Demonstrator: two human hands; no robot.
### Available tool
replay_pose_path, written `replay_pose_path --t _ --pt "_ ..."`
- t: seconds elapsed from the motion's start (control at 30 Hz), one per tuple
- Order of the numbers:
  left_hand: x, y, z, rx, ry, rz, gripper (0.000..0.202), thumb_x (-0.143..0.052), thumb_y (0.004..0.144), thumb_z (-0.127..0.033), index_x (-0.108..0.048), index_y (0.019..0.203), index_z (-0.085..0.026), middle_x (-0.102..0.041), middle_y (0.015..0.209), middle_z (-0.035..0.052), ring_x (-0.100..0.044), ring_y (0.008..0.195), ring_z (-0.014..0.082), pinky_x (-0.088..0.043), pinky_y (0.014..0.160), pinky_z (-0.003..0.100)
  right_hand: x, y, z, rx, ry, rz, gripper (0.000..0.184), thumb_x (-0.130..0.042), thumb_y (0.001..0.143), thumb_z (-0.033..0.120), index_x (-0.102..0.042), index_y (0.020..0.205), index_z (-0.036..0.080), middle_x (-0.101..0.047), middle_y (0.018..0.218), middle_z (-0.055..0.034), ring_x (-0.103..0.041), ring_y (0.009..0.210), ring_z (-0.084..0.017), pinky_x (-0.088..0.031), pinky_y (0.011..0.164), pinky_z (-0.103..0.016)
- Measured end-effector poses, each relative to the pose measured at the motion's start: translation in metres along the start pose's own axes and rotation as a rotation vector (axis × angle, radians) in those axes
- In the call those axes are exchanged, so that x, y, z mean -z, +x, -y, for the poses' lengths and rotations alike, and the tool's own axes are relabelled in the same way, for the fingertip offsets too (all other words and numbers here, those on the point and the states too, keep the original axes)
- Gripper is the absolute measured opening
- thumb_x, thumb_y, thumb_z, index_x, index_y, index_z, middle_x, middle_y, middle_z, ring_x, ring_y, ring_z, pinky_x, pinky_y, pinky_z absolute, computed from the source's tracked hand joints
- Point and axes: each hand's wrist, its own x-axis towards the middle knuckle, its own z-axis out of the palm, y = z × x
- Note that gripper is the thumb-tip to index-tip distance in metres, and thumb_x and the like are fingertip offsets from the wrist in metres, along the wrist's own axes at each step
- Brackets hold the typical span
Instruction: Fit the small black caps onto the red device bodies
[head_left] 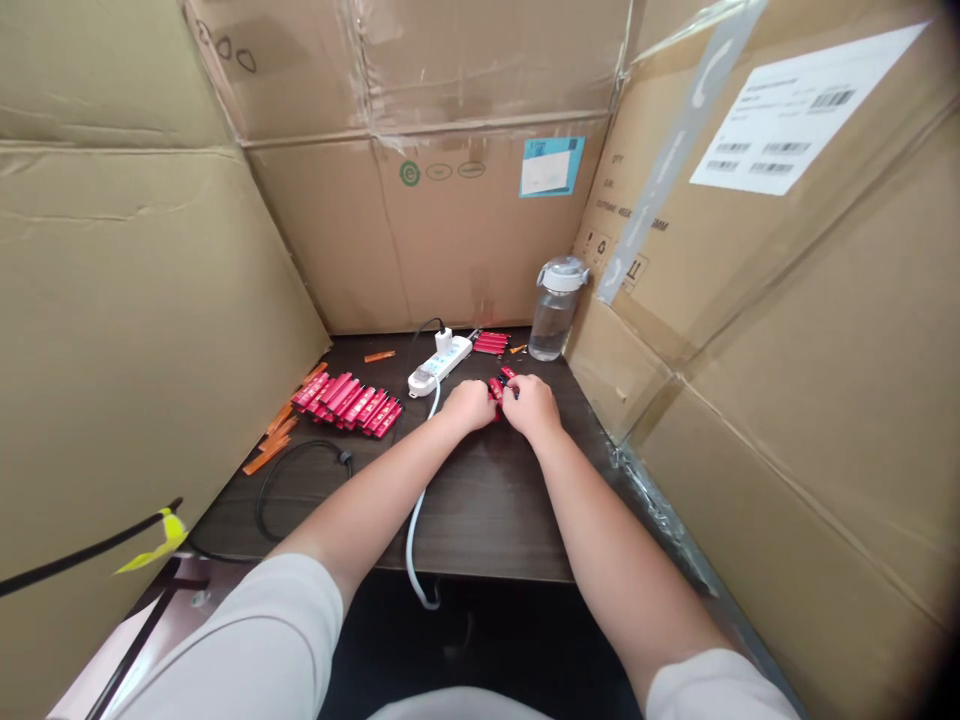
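Observation:
My left hand (471, 404) and my right hand (532, 405) are close together over the middle of the dark table, fingers closed. Between them are small red pieces (495, 388) with dark ends, partly covered by the fingers; their exact kind cannot be made out. Each hand appears to grip one of these narrow red pieces. To the left lies a pile of similar slim red sticks (349, 402) with pale print and black ends. A short row of red sticks (492, 343) rests behind my hands.
A white power strip (441, 366) with a plugged-in charger lies behind my left hand. A water bottle (555, 308) stands at the back right. Orange strips (271, 445) and a black cable (261, 490) lie at left. Cardboard walls (450, 240) surround the dark table (487, 520).

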Motion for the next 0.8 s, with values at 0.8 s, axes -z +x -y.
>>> replay_pose_path --t 0.8 --pt "0.019 -0.033 0.036 -0.017 -0.589 -0.421 0.014 -0.055 0.074 -0.028 -0.060 0.072 -0.016 -0.061 0.066 0.0001 -0.055 0.063 0.0137 -0.042 0.062 0.025 -0.010 -0.002 0.001 0.147 -0.167 0.176 0.028 -0.056 0.079 0.023 -0.066 0.105 0.017 -0.061 0.108 -0.0119 -0.056 0.103 -0.024 -0.043 0.088 -0.031"
